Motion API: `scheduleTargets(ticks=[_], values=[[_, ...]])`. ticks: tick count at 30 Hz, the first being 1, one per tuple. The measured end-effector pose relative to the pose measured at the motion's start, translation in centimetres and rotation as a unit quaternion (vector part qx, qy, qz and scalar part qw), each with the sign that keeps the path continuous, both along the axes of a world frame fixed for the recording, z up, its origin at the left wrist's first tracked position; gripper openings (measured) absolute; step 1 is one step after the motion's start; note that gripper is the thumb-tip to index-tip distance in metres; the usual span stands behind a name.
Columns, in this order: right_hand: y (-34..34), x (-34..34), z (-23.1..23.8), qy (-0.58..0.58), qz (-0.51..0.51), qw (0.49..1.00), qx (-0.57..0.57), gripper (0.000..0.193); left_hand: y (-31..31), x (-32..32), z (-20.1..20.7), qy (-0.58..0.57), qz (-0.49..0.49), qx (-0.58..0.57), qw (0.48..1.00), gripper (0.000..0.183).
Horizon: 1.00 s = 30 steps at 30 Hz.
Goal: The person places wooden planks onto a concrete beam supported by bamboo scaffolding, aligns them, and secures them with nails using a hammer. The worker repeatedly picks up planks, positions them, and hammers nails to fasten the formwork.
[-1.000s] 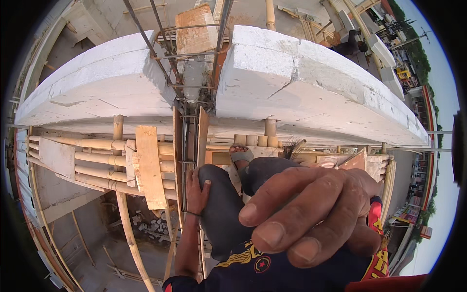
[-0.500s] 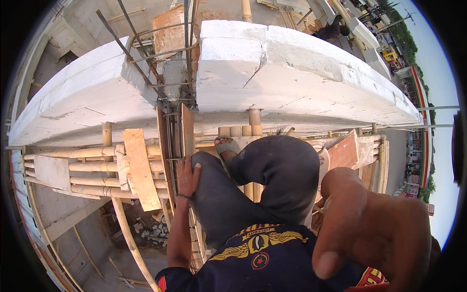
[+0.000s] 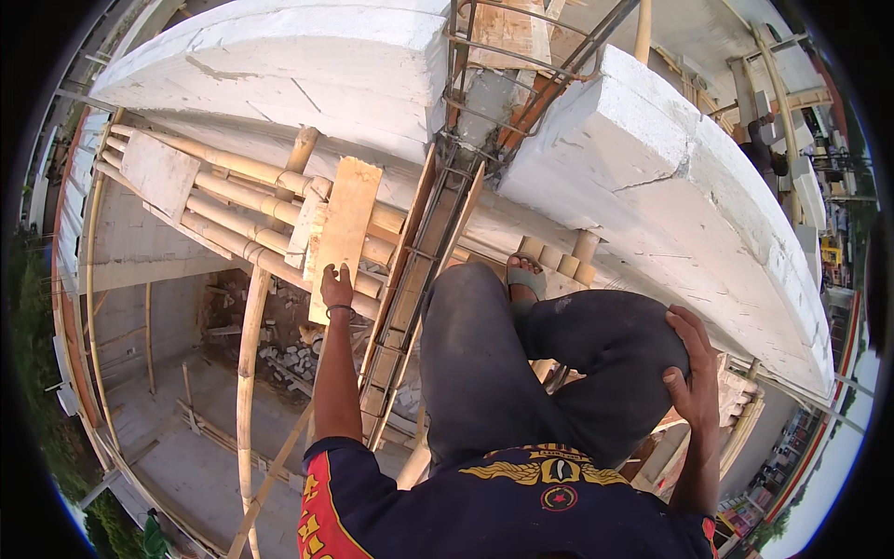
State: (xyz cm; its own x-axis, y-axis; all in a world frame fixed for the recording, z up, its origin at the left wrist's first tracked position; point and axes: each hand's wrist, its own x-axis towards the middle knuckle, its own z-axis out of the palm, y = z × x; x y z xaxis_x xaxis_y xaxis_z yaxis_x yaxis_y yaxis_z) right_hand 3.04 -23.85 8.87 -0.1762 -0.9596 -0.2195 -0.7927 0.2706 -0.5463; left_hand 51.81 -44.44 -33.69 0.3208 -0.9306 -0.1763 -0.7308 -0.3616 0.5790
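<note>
My left hand (image 3: 337, 287) reaches over the lower end of a pale wooden board (image 3: 346, 214) lying across bamboo poles. Its thumb and a finger are apart; whether it touches the wood I cannot tell. A dark band circles that wrist. On my bent right knee (image 3: 643, 335) rests my right hand (image 3: 691, 365), open, thumb apart from the fingers, holding nothing. Between my left arm and left leg runs a narrow upright formwork of planks (image 3: 402, 265) with steel rebar (image 3: 438, 210) inside.
White block walls (image 3: 307, 56) stand ahead on both sides of a rebar column (image 3: 484, 93). Bamboo scaffolding (image 3: 233, 191) spans the left, above a deep drop with rubble (image 3: 289, 359). A sandalled foot (image 3: 526, 279) is near bamboo stubs (image 3: 559, 261). Another person (image 3: 765, 149) is far right.
My left hand has moved from my left knee out to the wooden board. The right hand has dropped from close before the camera onto my right knee. The view has turned left.
</note>
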Motion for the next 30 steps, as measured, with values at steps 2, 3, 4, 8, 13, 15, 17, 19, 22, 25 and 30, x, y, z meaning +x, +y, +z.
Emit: scheduleTargets(ticks=[2, 3, 4, 8, 13, 15, 17, 19, 22, 25, 30], values=[[1.8, 0.0, -1.4, 0.039, -0.024, 0.997, -0.068, 0.083, 0.6, 4.0, -4.0, -0.126, 0.084, 0.109, 0.982, 0.063], [2.7, 0.0, -1.9, 0.069, -0.041, 0.993, -0.083, 0.082, 1.4, 5.7, -6.0, -0.135, 0.174, 0.176, 0.960, 0.068], [3.3, -0.2, -2.3, 0.073, -0.040, 0.991, -0.109, 0.081, 2.1, 7.7, -7.7, -0.159, 0.202, 0.192, 0.947, 0.077], [5.7, -0.8, -2.8, 0.150, -0.019, 0.979, -0.136, 0.079, 5.8, 14.5, -14.6, 0.215, 0.440, 0.292, 0.821, 0.070], [8.7, -1.5, -3.6, 0.192, -0.012, 0.972, -0.132, 0.080, 9.2, 16.5, -18.5, 0.503, 0.450, 0.174, 0.717, 0.062], [9.5, -1.4, -4.5, 0.127, -0.036, 0.982, -0.137, 0.089, 10.2, 15.6, -17.4, 0.525, 0.499, 0.113, 0.680, 0.063], [10.0, -1.1, -5.5, 0.072, -0.065, 0.986, -0.133, 0.099, 10.6, 14.8, -15.0, 0.582, 0.440, 0.069, 0.680, 0.062], [10.0, -0.7, -6.1, 0.018, -0.062, 0.990, -0.123, 0.109, 10.4, 14.0, -12.1, 0.609, 0.391, 0.008, 0.690, 0.061], [9.2, -0.1, -5.9, 0.068, -0.065, 0.992, -0.089, 0.117, 10.4, 13.6, -7.5, 0.600, 0.340, -0.075, 0.720, 0.061], [8.1, 0.7, -4.8, 0.068, -0.084, 0.991, -0.073, 0.113, 10.6, 14.0, -3.1, 0.602, 0.317, -0.110, 0.724, 0.064], [6.4, 1.2, -2.3, 0.265, 0.010, 0.963, -0.053, 0.097, 11.8, 15.1, 3.8, 0.661, 0.253, -0.182, 0.682, 0.068]])
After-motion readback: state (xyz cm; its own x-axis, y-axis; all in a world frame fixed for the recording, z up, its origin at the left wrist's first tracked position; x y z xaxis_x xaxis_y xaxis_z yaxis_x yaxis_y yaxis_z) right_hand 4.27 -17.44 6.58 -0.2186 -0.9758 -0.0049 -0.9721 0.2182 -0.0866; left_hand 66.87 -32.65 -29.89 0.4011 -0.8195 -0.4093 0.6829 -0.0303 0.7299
